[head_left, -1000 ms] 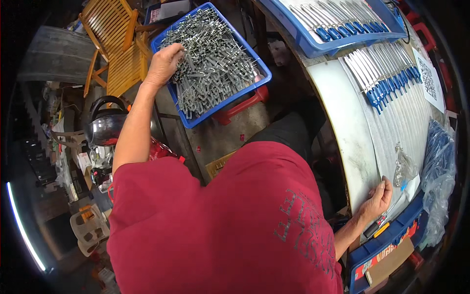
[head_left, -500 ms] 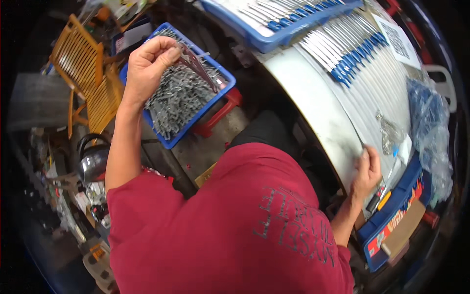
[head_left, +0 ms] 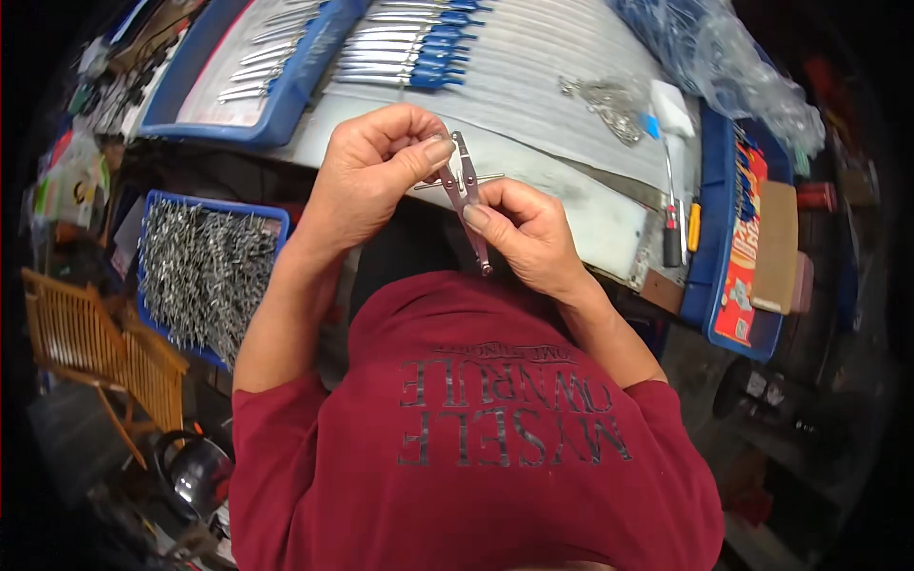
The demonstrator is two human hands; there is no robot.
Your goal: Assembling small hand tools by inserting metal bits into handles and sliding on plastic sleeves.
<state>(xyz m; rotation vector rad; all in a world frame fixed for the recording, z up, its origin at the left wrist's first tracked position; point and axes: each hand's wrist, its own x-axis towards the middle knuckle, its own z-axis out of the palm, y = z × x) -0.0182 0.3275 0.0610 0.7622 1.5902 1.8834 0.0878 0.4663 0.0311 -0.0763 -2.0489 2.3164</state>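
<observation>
In front of my chest, both hands hold a slim dark metal linkage (head_left: 479, 249) with riveted arms. A thin pin runs crosswise through its middle. Thumb and fingers of my left hand (head_left: 357, 186) are closed at its upper part. My right hand (head_left: 528, 238) pinches it lower down, just under the pin. Its lower end points toward my shirt. Beyond my hands lies a row of metal tools with blue ends (head_left: 414, 59) on white foam sheeting (head_left: 543, 76).
A blue crate (head_left: 284, 221) of grey metal parts stands left, near a wooden chair (head_left: 100, 347) and kettle (head_left: 200, 476). Another blue tray (head_left: 309, 81) is on the white table (head_left: 609, 224). Right are small metal pieces (head_left: 614, 107), a screwdriver (head_left: 672, 238) and a blue box (head_left: 700, 271).
My left hand has come from over the crate, bringing the metal linkage to my chest. My right hand has left the tabletop and grips the linkage too. The view has swung right.
</observation>
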